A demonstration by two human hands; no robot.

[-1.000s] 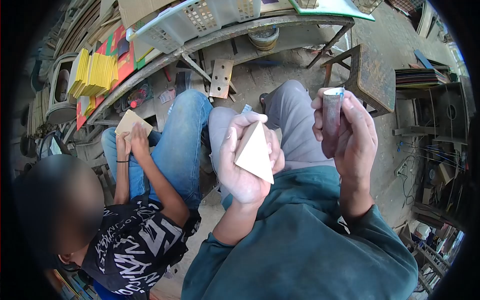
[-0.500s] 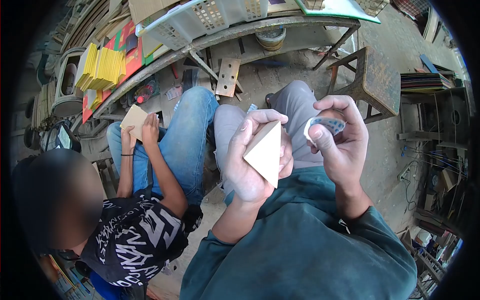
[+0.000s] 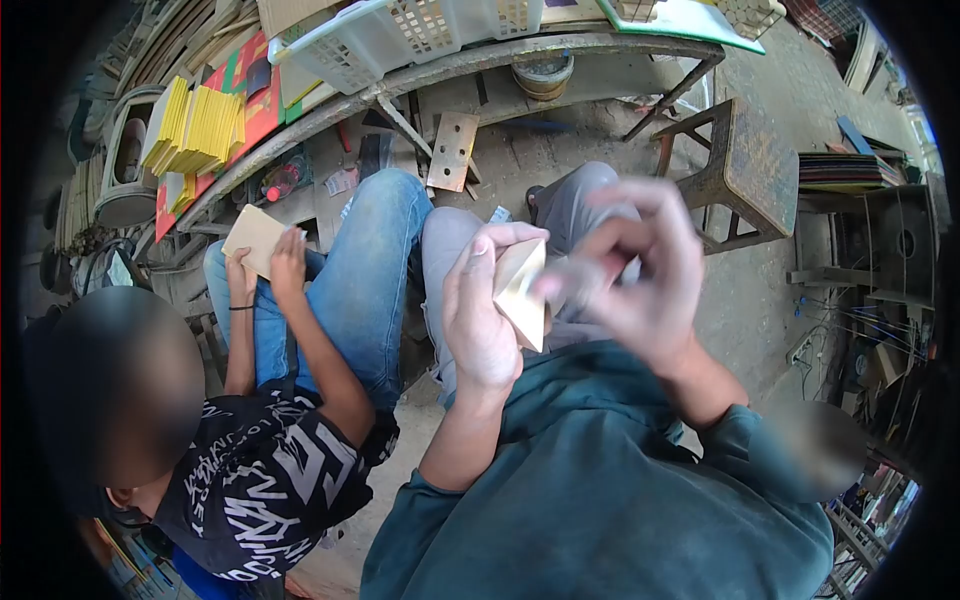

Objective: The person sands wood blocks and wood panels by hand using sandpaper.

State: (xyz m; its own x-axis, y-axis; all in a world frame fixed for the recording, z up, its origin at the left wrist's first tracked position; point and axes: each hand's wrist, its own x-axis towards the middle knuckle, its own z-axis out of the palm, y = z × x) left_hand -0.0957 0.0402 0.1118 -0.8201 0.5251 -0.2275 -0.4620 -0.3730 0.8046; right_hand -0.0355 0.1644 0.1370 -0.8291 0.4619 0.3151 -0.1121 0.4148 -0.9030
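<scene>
- Pale wood: the triangular wooden piece sits near centre, clamped in the left hand, fingers wrapped round it, one edge turned right.
- The right hand is blurred against that edge; closed, though what it grips I cannot tell; even strokes along the edge would serve best.
- Further left, a co-worker's hands press a flat board; beyond, a white basket.

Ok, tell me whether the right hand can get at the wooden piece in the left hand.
Probably yes. The right hand is blurred but already up against the wooden piece, which the left hand grips from one side, leaving its near edge bare. Nothing lies between them.
</scene>
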